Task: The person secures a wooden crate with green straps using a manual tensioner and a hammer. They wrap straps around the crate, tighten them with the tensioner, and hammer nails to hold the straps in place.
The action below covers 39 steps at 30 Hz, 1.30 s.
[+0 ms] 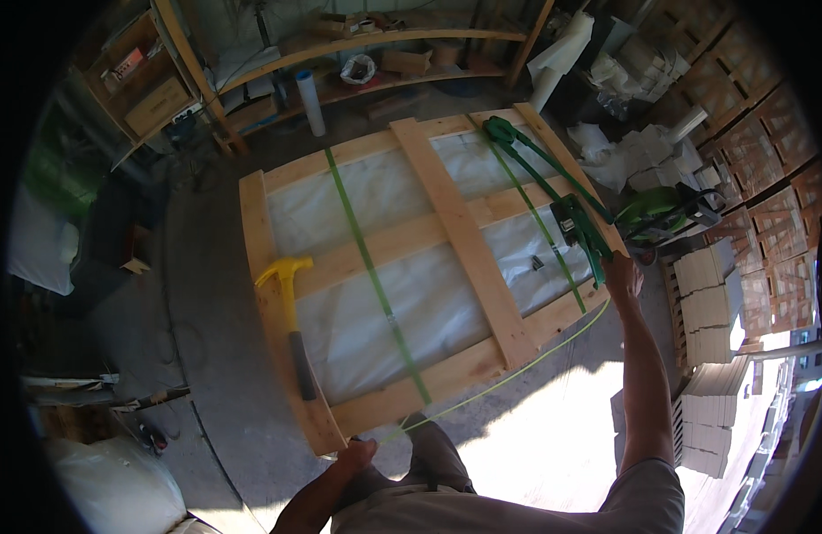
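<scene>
A wooden crate with white plastic sheeting under its slats stands before me, crossed by two green straps. Down at its near left corner, my left hand is closed on a loose green strap, which runs across the near side up to my right hand. That hand is closed at the crate's right edge, its fingers partly hidden. Beside it on the crate lie a green strapping tensioner and a long-handled green strapping sealer. Small metal seals rest nearby. A yellow claw hammer with a dark grip lies along the left board.
Behind the crate stands a wooden shelf with boxes, and a blue-topped roll stands upright. A green machine sits beyond the right edge. Stacked white sheets line the right; a wrapped white bundle lies lower left.
</scene>
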Available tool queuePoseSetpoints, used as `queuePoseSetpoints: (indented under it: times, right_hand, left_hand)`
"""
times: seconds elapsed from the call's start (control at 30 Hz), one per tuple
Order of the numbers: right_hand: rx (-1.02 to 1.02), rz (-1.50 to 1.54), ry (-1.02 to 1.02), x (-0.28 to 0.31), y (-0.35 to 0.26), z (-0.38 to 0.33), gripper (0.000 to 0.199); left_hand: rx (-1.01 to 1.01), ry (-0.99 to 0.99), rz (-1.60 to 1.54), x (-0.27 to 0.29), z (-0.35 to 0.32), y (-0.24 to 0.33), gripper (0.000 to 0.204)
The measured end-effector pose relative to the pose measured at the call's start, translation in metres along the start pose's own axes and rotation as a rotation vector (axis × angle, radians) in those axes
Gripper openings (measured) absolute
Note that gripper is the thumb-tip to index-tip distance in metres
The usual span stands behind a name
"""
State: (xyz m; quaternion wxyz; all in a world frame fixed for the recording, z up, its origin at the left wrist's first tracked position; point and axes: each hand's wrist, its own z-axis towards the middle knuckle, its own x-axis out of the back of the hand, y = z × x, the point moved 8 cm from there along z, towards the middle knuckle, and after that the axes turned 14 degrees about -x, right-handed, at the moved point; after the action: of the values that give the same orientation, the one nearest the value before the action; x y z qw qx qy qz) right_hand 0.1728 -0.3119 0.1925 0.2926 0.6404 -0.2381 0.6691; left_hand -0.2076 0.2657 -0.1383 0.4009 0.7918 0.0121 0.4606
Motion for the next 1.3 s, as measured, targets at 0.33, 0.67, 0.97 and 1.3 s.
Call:
queuePoseSetpoints:
  times: [0.33, 0.67, 0.97, 1.3]
  right_hand:
    - [0.324, -0.084, -0.456, 0.017, -0.072, -0.088, 0.038]
    - [0.459, 0.126, -0.738, -0.090, -0.137, -0.155, 0.041]
    - [0.176, 0.178, -0.330, -0.118, -0.104, -0.161, 0.040]
    - [-0.055, 0.552, -0.747, -0.139, -0.095, -0.211, 0.027]
  left_hand:
    - [0.010, -0.044, -0.092, 0.005, -0.003, 0.000, 0.030]
    - [0.034, -0.063, -0.183, -0.011, -0.009, -0.010, 0.028]
    - [0.039, -0.093, -0.090, 0.000, -0.006, -0.001, 0.029]
    - [-0.051, -0.086, 0.049, -0.007, -0.004, -0.007, 0.035]
